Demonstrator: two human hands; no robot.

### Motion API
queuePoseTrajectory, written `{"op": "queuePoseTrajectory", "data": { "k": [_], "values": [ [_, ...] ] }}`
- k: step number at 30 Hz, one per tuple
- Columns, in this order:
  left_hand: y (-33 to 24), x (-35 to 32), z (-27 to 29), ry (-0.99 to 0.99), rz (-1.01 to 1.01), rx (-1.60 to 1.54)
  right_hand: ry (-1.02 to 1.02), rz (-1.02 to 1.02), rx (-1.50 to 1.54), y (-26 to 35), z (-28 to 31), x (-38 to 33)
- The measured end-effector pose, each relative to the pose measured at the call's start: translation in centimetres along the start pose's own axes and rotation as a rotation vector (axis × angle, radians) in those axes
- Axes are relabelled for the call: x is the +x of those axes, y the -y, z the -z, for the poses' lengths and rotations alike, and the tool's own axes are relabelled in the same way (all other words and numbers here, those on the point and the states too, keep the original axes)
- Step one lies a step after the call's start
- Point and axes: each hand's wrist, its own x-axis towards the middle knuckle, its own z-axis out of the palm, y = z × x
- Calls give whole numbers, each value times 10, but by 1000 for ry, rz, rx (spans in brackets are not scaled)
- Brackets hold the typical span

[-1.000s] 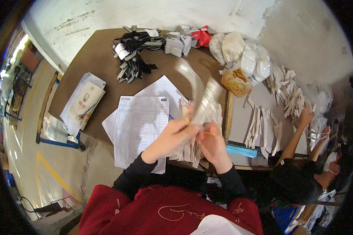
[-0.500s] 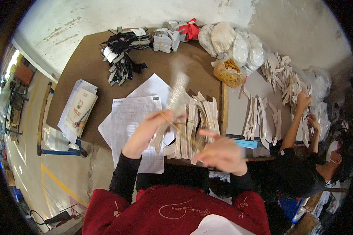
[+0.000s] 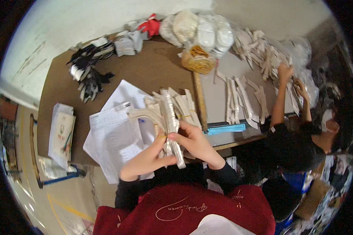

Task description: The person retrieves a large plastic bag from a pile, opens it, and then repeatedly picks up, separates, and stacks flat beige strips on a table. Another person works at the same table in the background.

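— Both hands came together again: half a second ago the left hand (image 3: 147, 158) lifted a clear wrapped piece high and the right hand (image 3: 196, 143) was low and open; now the piece is down at the desk edge.

— What do they hold?

— Left hand and right hand are closed on the same long clear-wrapped bundle (image 3: 171, 125), one on each side, fingers touching it. It stands nearly upright in front of the chest.

— So the work goes on with this piece?

— I judge so; it looks like handling or packing this one.

— And around?

— Behind it lies a pile of pale strips (image 3: 180, 103), left are white papers (image 3: 113, 135) on the brown desk (image 3: 145, 70). At right another person's hands (image 3: 290, 78) reach into more strips.
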Motion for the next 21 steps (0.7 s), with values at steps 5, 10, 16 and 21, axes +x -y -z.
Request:
{"op": "queuePoseTrajectory", "data": {
  "k": [5, 10, 16, 21],
  "values": [
    [-20, -42, 75, 640, -293, 49, -4, 121, -99, 9, 2, -8],
    [-7, -89, 95, 455, -626, -337, -129, 237, -651, -6, 52, 17],
    [-28, -75, 64, -103, -7, -9, -996, 71, -780, -36, 148, 14],
    [-31, -50, 48, -79, 24, -29, -982, -51, -1363, -70, 163, 20]
  ]
}}
